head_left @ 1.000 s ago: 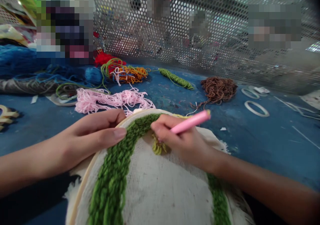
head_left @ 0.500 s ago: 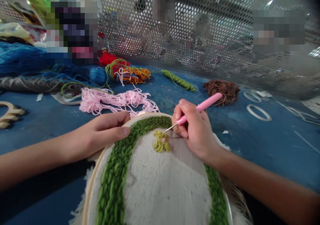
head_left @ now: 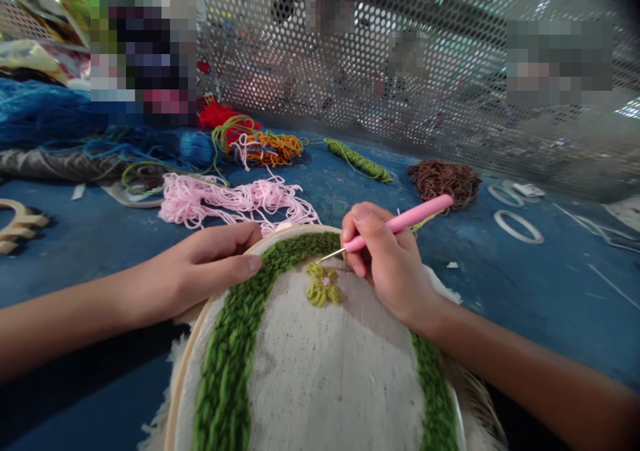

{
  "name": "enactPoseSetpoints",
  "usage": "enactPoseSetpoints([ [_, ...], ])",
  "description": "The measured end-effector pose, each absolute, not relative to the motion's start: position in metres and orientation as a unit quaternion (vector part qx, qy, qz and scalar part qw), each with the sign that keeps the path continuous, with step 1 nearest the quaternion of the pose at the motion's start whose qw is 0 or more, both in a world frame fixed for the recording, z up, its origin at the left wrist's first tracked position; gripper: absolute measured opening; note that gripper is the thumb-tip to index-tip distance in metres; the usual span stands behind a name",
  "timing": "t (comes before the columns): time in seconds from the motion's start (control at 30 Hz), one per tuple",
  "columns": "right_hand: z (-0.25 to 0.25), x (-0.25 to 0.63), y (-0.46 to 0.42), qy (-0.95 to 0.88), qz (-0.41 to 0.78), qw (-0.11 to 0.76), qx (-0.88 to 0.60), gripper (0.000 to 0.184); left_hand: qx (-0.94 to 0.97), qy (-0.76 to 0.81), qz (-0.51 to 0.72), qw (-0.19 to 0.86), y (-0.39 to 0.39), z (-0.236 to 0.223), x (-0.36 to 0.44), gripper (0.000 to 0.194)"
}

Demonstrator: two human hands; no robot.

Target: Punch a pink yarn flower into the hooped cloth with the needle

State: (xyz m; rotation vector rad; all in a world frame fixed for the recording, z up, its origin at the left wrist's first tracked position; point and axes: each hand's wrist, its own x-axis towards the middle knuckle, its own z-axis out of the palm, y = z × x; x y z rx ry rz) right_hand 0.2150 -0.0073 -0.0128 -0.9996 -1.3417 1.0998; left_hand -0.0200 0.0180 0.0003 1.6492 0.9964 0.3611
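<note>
A wooden embroidery hoop (head_left: 186, 357) holds off-white cloth (head_left: 330, 377) with a thick green yarn arch (head_left: 230, 357) and a small yellow-green flower (head_left: 323, 287). My left hand (head_left: 200, 271) grips the hoop's upper left rim, thumb pressed on the green stitches. My right hand (head_left: 385, 261) is closed on a pink-handled punch needle (head_left: 400, 221). Its metal tip touches the cloth just above the flower.
On the blue table (head_left: 540, 284) lie pink yarn (head_left: 225, 201), orange yarn (head_left: 273, 149), a green skein (head_left: 357, 161), brown yarn (head_left: 443, 179), blue yarn (head_left: 60, 127) and white rings (head_left: 518, 225). A perforated metal screen (head_left: 400, 57) stands behind. A wooden piece (head_left: 20, 224) lies far left.
My right hand lifted off the flower, uncovering it, and drew the needle back. The tip now sits at the flower's upper edge. My left hand has kept its grip on the hoop.
</note>
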Motion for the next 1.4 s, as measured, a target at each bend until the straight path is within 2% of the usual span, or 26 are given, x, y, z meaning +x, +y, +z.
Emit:
enactPoseSetpoints([
  [0.13, -0.012, 0.215, -0.008, -0.575, 0.459, 0.528, -0.425, 0.035, 0.689, 0.410, 0.136, 0.582, 0.018, 0.000, -0.021, 0.031],
  [0.3, -0.014, 0.216, -0.013, -0.642, 0.432, 0.469, -0.425, 0.033, 0.682, 0.406, 0.163, 0.586, 0.012, 0.005, -0.019, 0.031],
  [0.43, -0.008, 0.217, -0.018, -0.714, 0.385, 0.420, -0.407, 0.029, 0.709, 0.401, 0.168, 0.555, 0.009, 0.008, -0.017, 0.027],
  [0.6, 0.000, 0.210, -0.020, -0.841, 0.230, 0.311, -0.379, 0.027, 0.717, 0.388, 0.190, 0.547, 0.004, 0.009, -0.018, 0.026],
  [0.7, -0.004, 0.205, -0.019, -0.879, 0.127, 0.296, -0.351, 0.030, 0.718, 0.386, 0.195, 0.546, 0.002, 0.011, -0.018, 0.026],
  [0.8, -0.007, 0.205, -0.017, -0.826, 0.245, 0.334, -0.383, 0.026, 0.715, 0.400, 0.176, 0.546, 0.004, 0.011, -0.019, 0.029],
  [0.87, -0.007, 0.207, -0.015, -0.735, 0.360, 0.400, -0.412, 0.028, 0.717, 0.407, 0.156, 0.545, 0.008, 0.010, -0.019, 0.032],
  [0.97, -0.009, 0.210, -0.011, -0.608, 0.445, 0.496, -0.432, 0.034, 0.719, 0.408, 0.138, 0.545, 0.013, 0.008, -0.020, 0.033],
  [1.1, -0.013, 0.213, -0.006, -0.520, 0.484, 0.559, -0.428, 0.036, 0.706, 0.414, 0.143, 0.556, 0.014, 0.007, -0.018, 0.030],
  [1.4, -0.014, 0.216, -0.006, -0.521, 0.513, 0.559, -0.390, 0.036, 0.713, 0.391, 0.129, 0.567, 0.022, -0.004, -0.023, 0.035],
])
